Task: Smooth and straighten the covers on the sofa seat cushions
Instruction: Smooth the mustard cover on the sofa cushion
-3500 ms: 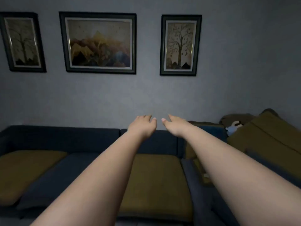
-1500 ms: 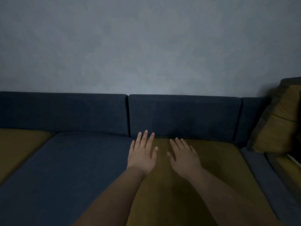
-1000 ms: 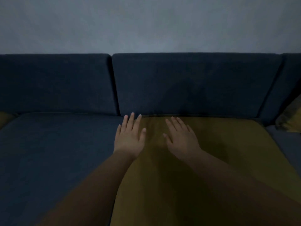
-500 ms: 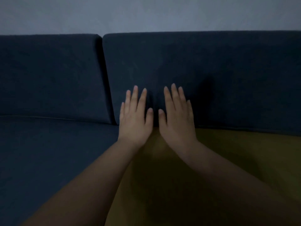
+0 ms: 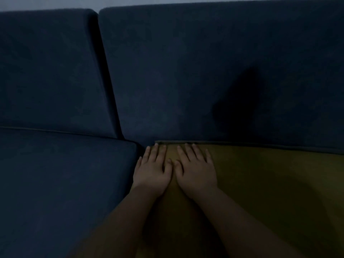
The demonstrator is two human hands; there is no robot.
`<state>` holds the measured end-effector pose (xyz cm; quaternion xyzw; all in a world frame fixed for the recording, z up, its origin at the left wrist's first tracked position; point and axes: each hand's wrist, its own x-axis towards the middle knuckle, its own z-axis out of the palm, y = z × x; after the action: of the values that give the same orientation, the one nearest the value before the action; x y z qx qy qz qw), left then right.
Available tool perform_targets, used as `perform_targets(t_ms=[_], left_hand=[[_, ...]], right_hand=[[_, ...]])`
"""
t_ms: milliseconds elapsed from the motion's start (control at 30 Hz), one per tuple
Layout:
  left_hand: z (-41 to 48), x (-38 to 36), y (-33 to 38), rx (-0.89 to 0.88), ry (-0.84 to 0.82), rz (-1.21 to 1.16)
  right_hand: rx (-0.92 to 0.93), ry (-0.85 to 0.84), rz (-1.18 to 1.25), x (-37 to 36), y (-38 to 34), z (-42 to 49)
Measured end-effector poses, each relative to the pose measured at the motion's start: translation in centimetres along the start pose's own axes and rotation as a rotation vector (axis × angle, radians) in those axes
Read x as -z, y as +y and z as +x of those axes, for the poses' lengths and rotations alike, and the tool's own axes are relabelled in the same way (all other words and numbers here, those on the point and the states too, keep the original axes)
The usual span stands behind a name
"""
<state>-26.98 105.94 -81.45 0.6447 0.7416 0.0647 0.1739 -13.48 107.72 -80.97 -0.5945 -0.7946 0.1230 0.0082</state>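
Both hands have slid down onto the mustard cover (image 5: 270, 183), flat, fingers spread, holding nothing. Sweep the left hand (image 5: 152, 172) and right hand (image 5: 196, 173) outward from the palms, pressing evenly.

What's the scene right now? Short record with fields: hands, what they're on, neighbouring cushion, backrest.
left hand: left hand, open, palm flat, fingers spread
right hand: right hand, open, palm flat, beside the other, thumbs nearly touching
surface under hands: mustard seat cover, at its back left corner
fingertip position: at the cover's rear edge, against the dark blue back cushion
neighbouring seat: dark blue seat cushion, to the left, untouched
grasp: none, nothing held
lighting: dim, fine wrinkles cannot be judged
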Motion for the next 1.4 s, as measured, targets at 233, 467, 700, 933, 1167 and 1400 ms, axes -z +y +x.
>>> perform_targets(t_ms=[233, 467, 700, 933, 1167, 1400], left_hand=[[-1.0, 4.5, 8.5, -0.265, 0.255, -0.11], [-0.8, -2.5, 11.0, -0.222, 0.115, 0.064], [-0.6, -3.3, 10.9, -0.178, 0.094, 0.135], [-1.8, -0.3, 17.2, -0.333, 0.139, 0.027], [-2.1, -5.8, 24.3, -0.471, 0.085, 0.023], [-2.1, -9.1, 23.6, -0.4, 0.083, 0.147]], right_hand=[[-0.069, 0.397, 0.1, 7.5, 2.9, -2.5], [-0.173, 0.145, 0.027, 3.0, 9.0, -4.0], [-0.188, 0.145, 0.052, 1.3, 9.6, -3.8], [-0.236, 0.316, 0.075, 8.4, 13.7, -7.0], [-0.36, 0.25, 0.037, 7.5, 20.4, -9.0], [-0.341, 0.169, 0.041, 3.0, 22.5, -9.9]])
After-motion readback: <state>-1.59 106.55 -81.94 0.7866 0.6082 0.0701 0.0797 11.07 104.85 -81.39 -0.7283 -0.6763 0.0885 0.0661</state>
